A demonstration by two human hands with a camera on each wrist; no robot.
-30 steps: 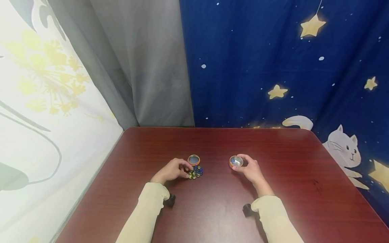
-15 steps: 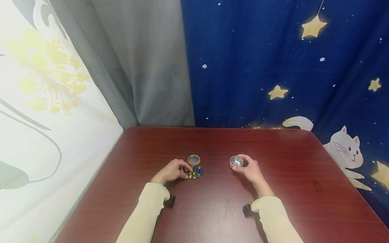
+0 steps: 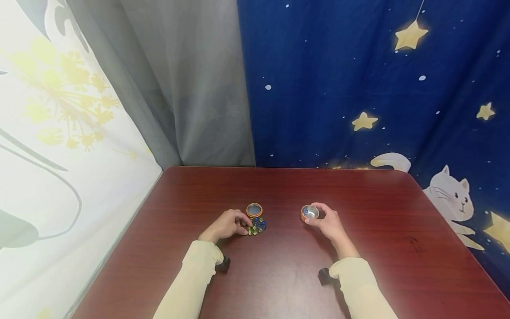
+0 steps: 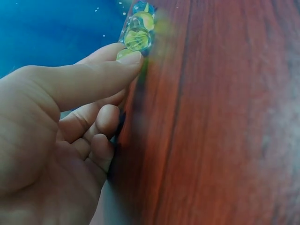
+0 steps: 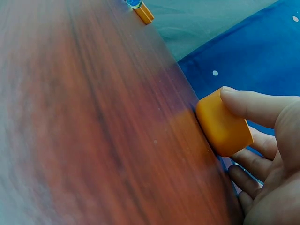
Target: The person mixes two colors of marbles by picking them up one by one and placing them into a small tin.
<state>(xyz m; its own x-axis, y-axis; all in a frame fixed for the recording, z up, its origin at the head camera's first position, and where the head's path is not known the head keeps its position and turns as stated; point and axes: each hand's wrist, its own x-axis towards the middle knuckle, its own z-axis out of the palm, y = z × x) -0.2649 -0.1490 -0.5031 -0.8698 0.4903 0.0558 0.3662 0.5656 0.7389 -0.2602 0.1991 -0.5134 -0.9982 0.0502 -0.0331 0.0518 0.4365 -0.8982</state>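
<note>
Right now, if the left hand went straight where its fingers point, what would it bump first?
Likely the green and blue marbles, just by the left hand; whether it touches any is unclear.

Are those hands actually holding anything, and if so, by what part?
The right hand holds the round orange metal tin by its side wall. The left hand is at the round, glassy yellow-green marbles; whether it pinches one is unclear.

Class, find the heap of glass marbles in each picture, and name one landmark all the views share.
Head: glass marbles just below centre, at the fingertips of the left hand.
Left wrist: near the top edge, left of centre, by the thumb tip.
Right wrist: at the top edge, partly cut off.
Shared landmark: the reddish-brown table.
</note>
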